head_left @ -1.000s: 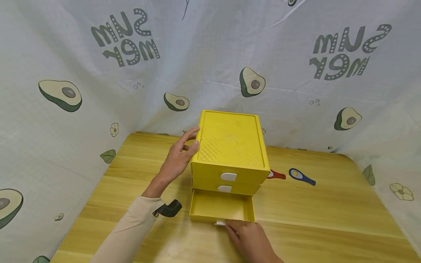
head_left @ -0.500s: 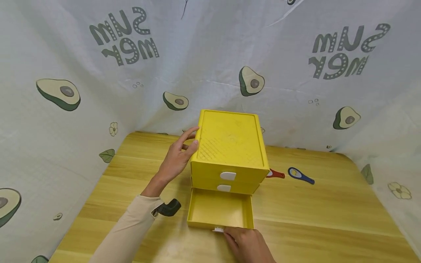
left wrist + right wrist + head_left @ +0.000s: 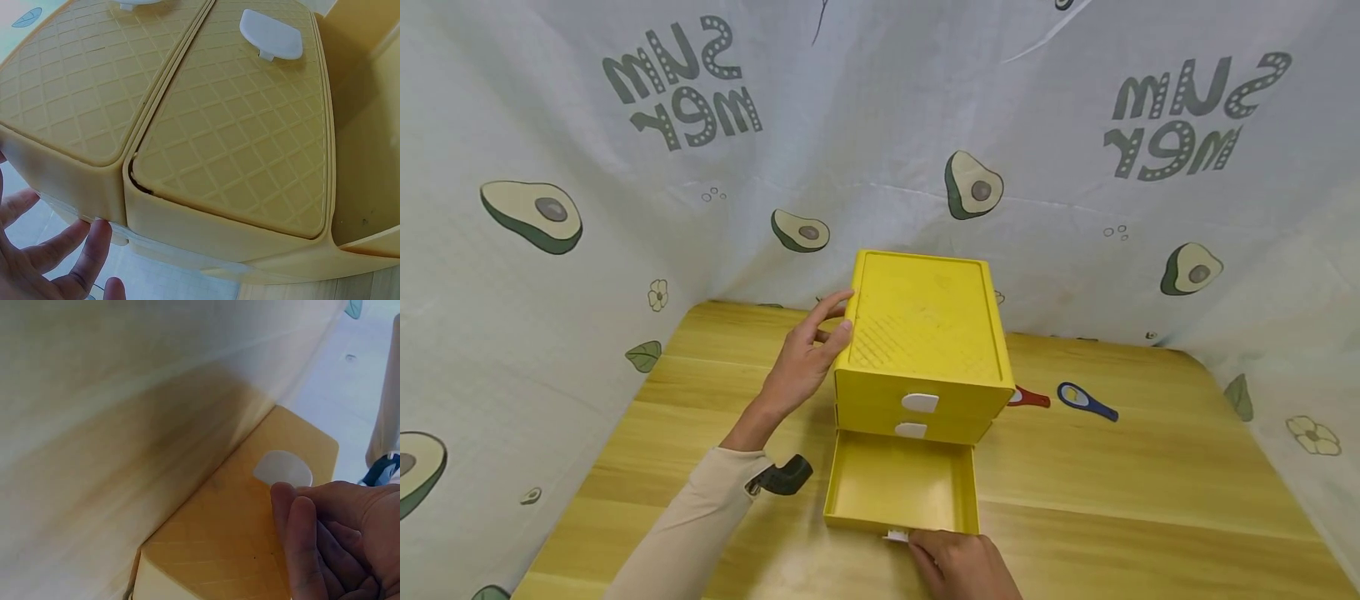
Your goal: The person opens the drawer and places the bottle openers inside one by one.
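Observation:
A yellow drawer unit (image 3: pixel 925 321) stands on the table with its bottom drawer (image 3: pixel 898 483) pulled far out. Only bare yellow floor shows inside that drawer. My right hand (image 3: pixel 966 567) pinches the white drawer handle (image 3: pixel 896 536) at the drawer's front; in the right wrist view thumb and fingertips meet at the edge of the handle (image 3: pixel 284 467). Against the unit's left side rests my left hand (image 3: pixel 801 362), its fingers spread and fairly straight. The two upper drawers are closed, each with a white handle (image 3: pixel 920 402).
Right of the unit lie a blue paddle-shaped piece (image 3: pixel 1086 402) and a red one (image 3: pixel 1032 397), partly hidden by the unit. A white curtain printed with avocados (image 3: pixel 880 125) hangs behind and beside the wooden table (image 3: pixel 1112 500).
My right hand has drawn the bottom drawer further out toward me, mostly in the first half second. My left hand stays against the unit's side.

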`<control>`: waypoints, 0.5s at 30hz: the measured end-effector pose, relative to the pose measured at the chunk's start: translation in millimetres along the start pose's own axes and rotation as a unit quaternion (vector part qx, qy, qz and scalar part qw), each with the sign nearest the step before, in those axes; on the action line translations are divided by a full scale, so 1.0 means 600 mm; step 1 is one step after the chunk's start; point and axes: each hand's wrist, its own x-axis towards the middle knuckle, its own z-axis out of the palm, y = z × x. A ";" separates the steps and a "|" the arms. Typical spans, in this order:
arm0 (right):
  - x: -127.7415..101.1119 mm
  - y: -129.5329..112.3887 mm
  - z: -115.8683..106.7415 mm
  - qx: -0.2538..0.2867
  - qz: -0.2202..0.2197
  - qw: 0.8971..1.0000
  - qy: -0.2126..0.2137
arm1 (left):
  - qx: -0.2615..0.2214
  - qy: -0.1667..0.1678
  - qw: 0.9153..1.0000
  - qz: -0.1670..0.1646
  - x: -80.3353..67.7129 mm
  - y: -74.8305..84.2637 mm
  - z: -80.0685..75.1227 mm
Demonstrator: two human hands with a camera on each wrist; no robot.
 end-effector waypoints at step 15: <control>-0.001 0.004 -0.022 0.053 0.029 0.998 0.011 | 0.002 0.000 1.000 0.004 0.000 0.000 -0.001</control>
